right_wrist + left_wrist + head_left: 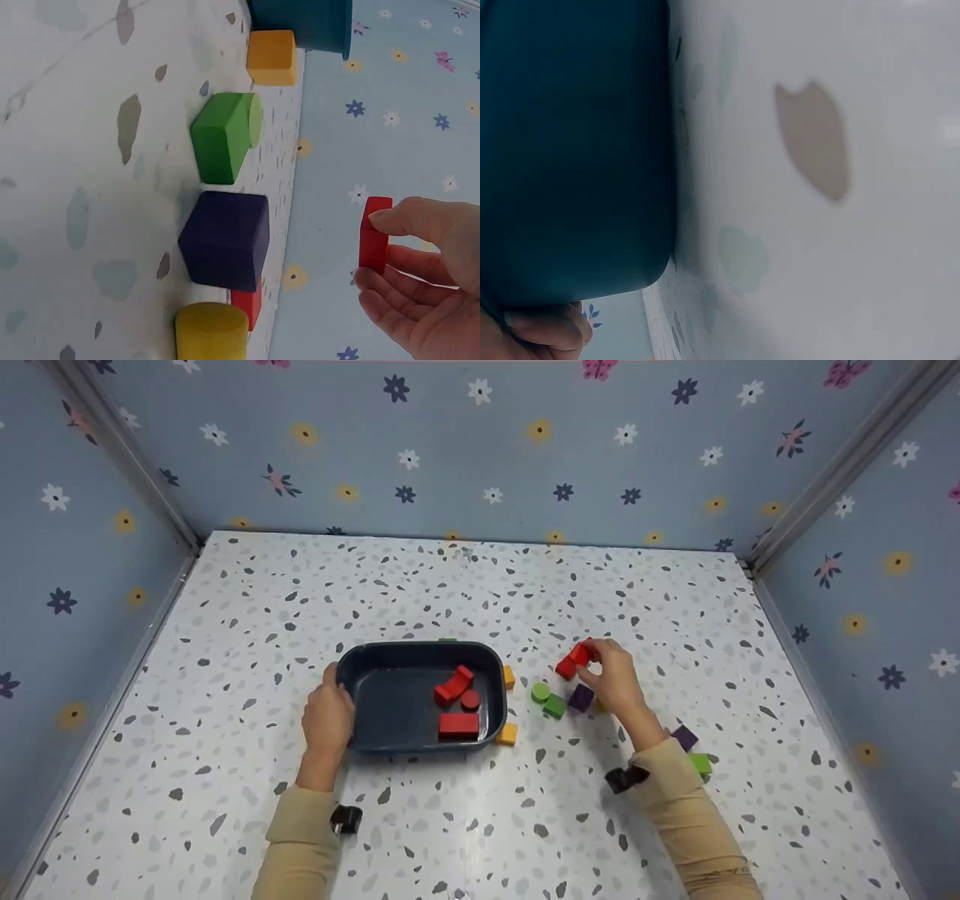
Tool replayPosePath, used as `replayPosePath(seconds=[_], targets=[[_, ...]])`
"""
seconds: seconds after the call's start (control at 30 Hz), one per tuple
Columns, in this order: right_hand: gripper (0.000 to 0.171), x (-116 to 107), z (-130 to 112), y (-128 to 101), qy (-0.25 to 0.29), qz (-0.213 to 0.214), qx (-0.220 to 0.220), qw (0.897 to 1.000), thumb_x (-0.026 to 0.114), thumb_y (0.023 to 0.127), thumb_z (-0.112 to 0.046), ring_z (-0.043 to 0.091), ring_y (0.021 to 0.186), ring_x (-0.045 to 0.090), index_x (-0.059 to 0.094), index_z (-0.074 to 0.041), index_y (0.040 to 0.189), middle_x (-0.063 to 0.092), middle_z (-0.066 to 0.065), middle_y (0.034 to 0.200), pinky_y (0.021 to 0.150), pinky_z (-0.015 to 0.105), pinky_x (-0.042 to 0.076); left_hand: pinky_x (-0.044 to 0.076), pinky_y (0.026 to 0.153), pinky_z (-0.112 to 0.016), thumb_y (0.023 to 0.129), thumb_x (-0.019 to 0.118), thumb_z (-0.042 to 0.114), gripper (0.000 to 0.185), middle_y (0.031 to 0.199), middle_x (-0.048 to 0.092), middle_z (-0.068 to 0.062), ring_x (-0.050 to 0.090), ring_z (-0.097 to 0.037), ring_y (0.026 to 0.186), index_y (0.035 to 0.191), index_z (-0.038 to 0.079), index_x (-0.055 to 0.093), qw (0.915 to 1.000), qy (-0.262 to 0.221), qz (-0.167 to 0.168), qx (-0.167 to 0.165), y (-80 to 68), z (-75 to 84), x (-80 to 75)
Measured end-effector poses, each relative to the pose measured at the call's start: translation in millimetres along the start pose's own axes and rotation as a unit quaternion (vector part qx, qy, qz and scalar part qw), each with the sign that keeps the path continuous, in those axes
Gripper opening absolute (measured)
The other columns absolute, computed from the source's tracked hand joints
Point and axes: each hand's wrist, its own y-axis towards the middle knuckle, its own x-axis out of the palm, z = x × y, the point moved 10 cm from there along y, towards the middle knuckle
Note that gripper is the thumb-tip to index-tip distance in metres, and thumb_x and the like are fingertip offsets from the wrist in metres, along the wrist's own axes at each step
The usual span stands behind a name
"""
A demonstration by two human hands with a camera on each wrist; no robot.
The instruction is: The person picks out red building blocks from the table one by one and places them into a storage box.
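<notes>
My left hand (328, 716) grips the left end of a dark blue tub (390, 748); in the left wrist view curled fingers (551, 330) show at its end wall. Inside the tub, towards its right, lie a red arch-shaped block (454, 686), a small red cylinder (470, 701) and a red rectangular block (458, 725). My right hand (611, 675) pinches a red block (373, 236) between thumb and fingers, raised over the table. Another red block (247, 306) sits on the table, partly hidden behind a purple cube (225, 240).
Near the right hand lie a green block (554, 706), a light green cylinder (541, 692) and a yellow cylinder (211, 334). Yellow blocks (508, 733) stand against the tub's right side. By the right forearm are a purple block (684, 737) and a light green block (700, 763). Patterned walls (480, 450) enclose the table.
</notes>
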Motion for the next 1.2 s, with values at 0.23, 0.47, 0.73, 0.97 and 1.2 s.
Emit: replayPosePath(seconds=[0.23, 0.47, 0.73, 0.97, 1.2], targets=[[0.032, 8.3, -34.5, -5.5, 0.015, 0.011, -0.050, 0.999, 0.067, 0.074, -0.001, 0.025, 0.082, 0.055, 0.058, 0.005, 0.104, 0.057, 0.016, 0.092, 0.073, 0.038, 0.046, 0.042, 0.056, -0.053, 0.089, 0.042, 0.003, 0.036, 0.093, 0.057, -0.033, 0.058, -0.045, 0.075, 0.125, 0.000, 0.043, 1.0000, 0.001, -0.004, -0.004, -0.4, -0.8, 0.4], [0.032, 24.6, -65.7, -9.9, 0.019, 0.003, -0.081, 0.997, 0.067, 0.074, -0.002, 0.022, 0.084, 0.056, 0.059, 0.002, 0.105, 0.058, 0.013, 0.096, 0.074, 0.033, 0.047, 0.041, 0.057, -0.054, 0.089, 0.042, 0.004, 0.036, 0.092, 0.057, -0.033, 0.057, -0.046, 0.075, 0.125, 0.000, 0.043, 0.9999, 0.000, -0.006, -0.008, -1.6, -1.6, 0.8], [0.032, 49.6, -99.0, -13.8, 0.043, -0.019, -0.129, 0.991, 0.068, 0.074, -0.001, 0.019, 0.083, 0.056, 0.059, 0.001, 0.105, 0.058, 0.009, 0.093, 0.075, 0.029, 0.046, 0.041, 0.056, -0.054, 0.089, 0.043, 0.004, 0.036, 0.090, 0.058, -0.032, 0.057, -0.046, 0.073, 0.124, 0.002, 0.044, 0.9999, -0.004, -0.004, -0.012, -1.1, -2.2, -0.1], [0.033, 65.8, -123.2, -16.7, 0.052, -0.038, -0.163, 0.984, 0.066, 0.075, -0.002, 0.019, 0.082, 0.056, 0.058, 0.001, 0.106, 0.056, 0.010, 0.094, 0.072, 0.031, 0.046, 0.041, 0.056, -0.055, 0.089, 0.042, 0.005, 0.036, 0.092, 0.058, -0.032, 0.057, -0.047, 0.074, 0.125, 0.002, 0.043, 1.0000, -0.004, -0.004, -0.008, -0.6, -2.0, 0.4], [0.036, 82.7, -140.8, -20.9, 0.051, -0.065, -0.177, 0.981, 0.068, 0.075, -0.004, 0.018, 0.080, 0.054, 0.057, 0.000, 0.109, 0.055, 0.010, 0.097, 0.070, 0.027, 0.045, 0.041, 0.055, -0.054, 0.088, 0.043, 0.003, 0.035, 0.089, 0.058, -0.032, 0.056, -0.047, 0.073, 0.123, 0.001, 0.044, 0.9999, -0.007, 0.007, 0.005, -1.1, 0.6, -1.3]])
